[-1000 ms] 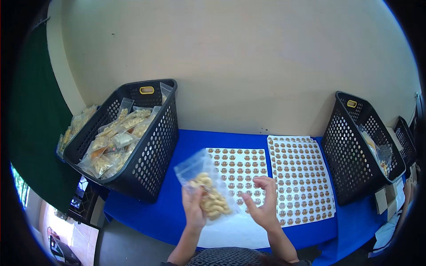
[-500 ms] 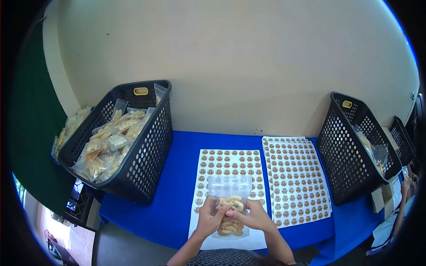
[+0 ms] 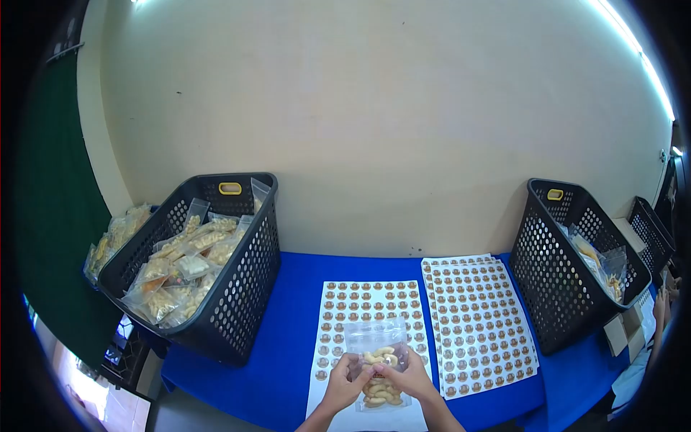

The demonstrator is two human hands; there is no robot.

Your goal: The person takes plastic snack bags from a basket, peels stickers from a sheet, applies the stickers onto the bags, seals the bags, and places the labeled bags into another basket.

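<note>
A clear zip bag (image 3: pixel 377 334) of pale curved snack pieces is held upright between my two hands, above a white sheet of round brown stickers (image 3: pixel 344 306). My left hand (image 3: pixel 344 387) grips the bag's left side, and my right hand (image 3: pixel 412 377) grips its right side. Both thumbs press close together on the middle of the bag's front, and whatever lies under them is hidden. The sheet shows bare spots where stickers are gone, one of them in the top row. My hands and the bag cover part of its lower half.
A stack of sticker sheets (image 3: pixel 484 331) lies to the right on the blue tablecloth (image 3: pixel 288 360). A black basket (image 3: pixel 237 302) full of snack bags stands at left; another basket (image 3: pixel 551 277) with a few bags stands at right. Another person's arm (image 3: pixel 658 317) shows at the far right.
The view has tilted upward, so everything sits lower in the picture. Both hands keep hold of the zip bag, and the thumbs now press together over its front.
</note>
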